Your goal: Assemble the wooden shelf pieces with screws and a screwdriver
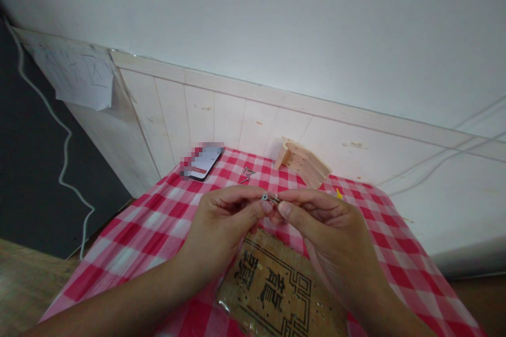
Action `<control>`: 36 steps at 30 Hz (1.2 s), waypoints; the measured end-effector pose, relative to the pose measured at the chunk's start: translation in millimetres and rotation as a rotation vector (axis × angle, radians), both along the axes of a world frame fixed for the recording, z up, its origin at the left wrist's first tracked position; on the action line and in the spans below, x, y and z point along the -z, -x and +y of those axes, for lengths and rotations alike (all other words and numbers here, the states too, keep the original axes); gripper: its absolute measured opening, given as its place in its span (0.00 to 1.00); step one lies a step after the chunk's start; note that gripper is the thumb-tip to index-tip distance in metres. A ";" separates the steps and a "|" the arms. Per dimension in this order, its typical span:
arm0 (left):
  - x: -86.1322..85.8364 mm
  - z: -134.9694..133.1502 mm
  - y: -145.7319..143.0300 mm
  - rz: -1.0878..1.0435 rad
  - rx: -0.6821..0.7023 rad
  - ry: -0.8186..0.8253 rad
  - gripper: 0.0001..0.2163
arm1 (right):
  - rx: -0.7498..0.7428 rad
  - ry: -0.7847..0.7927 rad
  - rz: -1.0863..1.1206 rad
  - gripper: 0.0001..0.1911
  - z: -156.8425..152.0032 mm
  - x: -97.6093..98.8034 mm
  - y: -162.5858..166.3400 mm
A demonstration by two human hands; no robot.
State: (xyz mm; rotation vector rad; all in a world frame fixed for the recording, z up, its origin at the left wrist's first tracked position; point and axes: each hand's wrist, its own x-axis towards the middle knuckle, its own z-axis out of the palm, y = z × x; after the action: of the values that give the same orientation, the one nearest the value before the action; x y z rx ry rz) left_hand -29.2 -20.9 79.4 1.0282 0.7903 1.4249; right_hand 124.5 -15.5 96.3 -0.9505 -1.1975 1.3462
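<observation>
Between the fingertips of both hands, above the table, is a small metal screw (264, 197) with a cross-shaped head. My left hand (227, 224) pinches it near the head from the left. Opposite it, my right hand (322, 226) has thumb and forefinger closed on a short metal piece touching the same spot; it looks like another screw, though the fingers partly cover it. Below the hands lies a brown board (272, 289) with black characters and line patterns. Farther back on the cloth rest several loose screws (245, 176).
A red and white checked cloth (158, 231) covers the table. At the back left lies a phone (203, 163). A curved wooden piece with holes (302, 163) leans near the white panelled wall (229, 116). A small yellow object (339, 194) shows behind my right hand.
</observation>
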 end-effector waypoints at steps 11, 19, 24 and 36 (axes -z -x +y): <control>2.5 -2.0 2.3 0.075 -0.087 -0.127 0.05 | -0.026 -0.083 -0.047 0.08 -1.7 1.7 -0.1; 0.5 -5.6 3.8 0.192 -0.157 -0.263 0.09 | -0.045 -0.144 -0.110 0.05 -3.3 1.9 -1.0; 0.1 -6.5 4.2 0.181 -0.156 -0.290 0.10 | -0.032 -0.165 -0.139 0.05 -3.8 1.8 -1.8; 1.0 -4.9 4.1 0.228 -0.158 -0.260 0.09 | -0.018 -0.123 -0.109 0.04 -2.9 2.1 0.9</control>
State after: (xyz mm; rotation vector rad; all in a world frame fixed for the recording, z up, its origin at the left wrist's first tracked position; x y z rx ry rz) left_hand -33.3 -25.8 78.4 1.3707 0.8812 1.5938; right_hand 123.6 -18.4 94.2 -0.9360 -1.3588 1.2326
